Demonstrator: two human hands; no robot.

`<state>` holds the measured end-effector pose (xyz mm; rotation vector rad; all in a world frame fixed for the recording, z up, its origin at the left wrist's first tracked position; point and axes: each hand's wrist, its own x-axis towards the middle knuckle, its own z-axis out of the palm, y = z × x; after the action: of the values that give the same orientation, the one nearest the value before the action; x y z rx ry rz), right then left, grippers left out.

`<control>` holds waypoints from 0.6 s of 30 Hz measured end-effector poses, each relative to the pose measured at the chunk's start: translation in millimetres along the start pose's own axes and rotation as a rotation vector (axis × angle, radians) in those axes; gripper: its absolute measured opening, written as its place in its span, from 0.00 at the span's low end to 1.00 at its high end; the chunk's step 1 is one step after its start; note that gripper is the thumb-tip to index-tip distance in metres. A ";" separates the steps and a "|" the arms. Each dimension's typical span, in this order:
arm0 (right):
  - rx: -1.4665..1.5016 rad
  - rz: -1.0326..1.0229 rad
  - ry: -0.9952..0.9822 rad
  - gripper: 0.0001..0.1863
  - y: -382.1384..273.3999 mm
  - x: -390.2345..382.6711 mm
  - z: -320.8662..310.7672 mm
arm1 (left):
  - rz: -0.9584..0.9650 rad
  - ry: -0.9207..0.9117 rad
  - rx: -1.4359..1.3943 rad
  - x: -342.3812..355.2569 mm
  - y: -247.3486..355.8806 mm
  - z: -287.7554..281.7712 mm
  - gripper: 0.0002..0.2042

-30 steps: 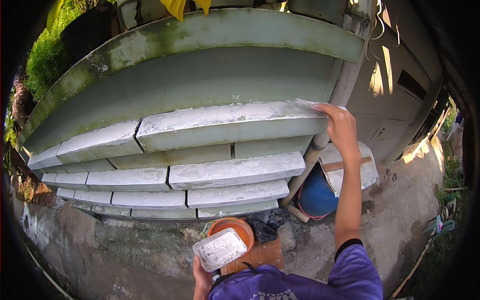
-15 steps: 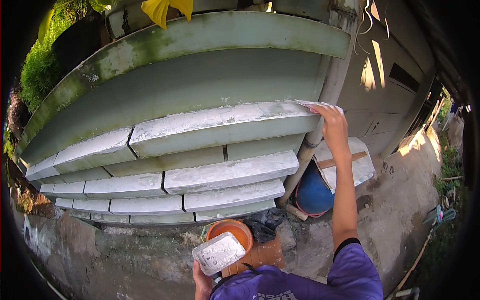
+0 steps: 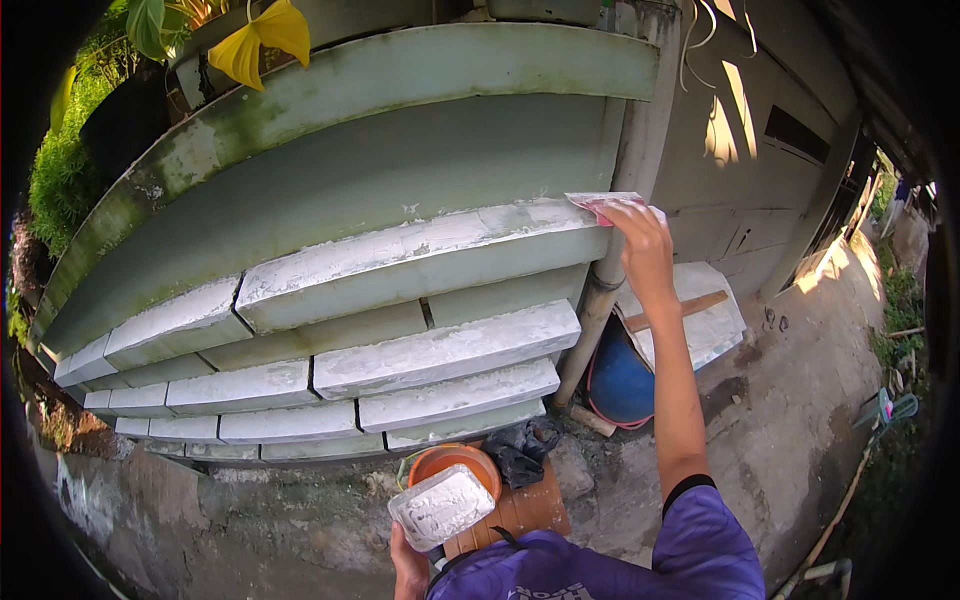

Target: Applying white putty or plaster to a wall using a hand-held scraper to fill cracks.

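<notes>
My right hand (image 3: 642, 240) reaches up and grips a flat putty spreader (image 3: 590, 200), pinkish and smeared with white. The spreader rests at the right end of the upper ledge (image 3: 400, 248), whose top carries an uneven white coat. Down near my body, my left hand (image 3: 408, 560) holds a shallow rectangular tray (image 3: 443, 508) by its left side. White paste covers the inside of the tray. An orange bucket (image 3: 488, 468) stands just behind the tray, partly hidden by it.
Lower white-coated ledges (image 3: 450, 350) step down the green-stained wall. A grey pipe (image 3: 603, 285) runs down at their right end. Beside it sits a blue drum (image 3: 622, 380) under a board. A black plastic bag (image 3: 520, 450) lies by the bucket; yellow leaves (image 3: 262, 42) hang above.
The view has shifted slightly to the right. My right hand has tilted the spreader, so more of its pinkish face shows. My left hand still holds the tray near the bucket.
</notes>
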<state>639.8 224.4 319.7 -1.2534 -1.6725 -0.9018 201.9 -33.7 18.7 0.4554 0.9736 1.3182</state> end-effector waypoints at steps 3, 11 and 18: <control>0.130 0.031 -0.227 0.24 12.5 12.8 12.3 | -0.006 -0.007 0.011 0.6 -3.0 10.3 0.30; 0.367 0.106 -0.244 0.23 23.2 6.1 -39.5 | 0.013 0.026 -0.021 -6.1 -19.1 32.1 0.30; 0.957 0.583 -0.194 0.25 62.0 38.8 -15.7 | 0.037 0.053 -0.041 -7.1 -39.1 47.9 0.30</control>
<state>697.2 239.4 365.2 -1.0324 -1.4394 0.3700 263.9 -38.5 17.4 0.4101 0.9838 1.3868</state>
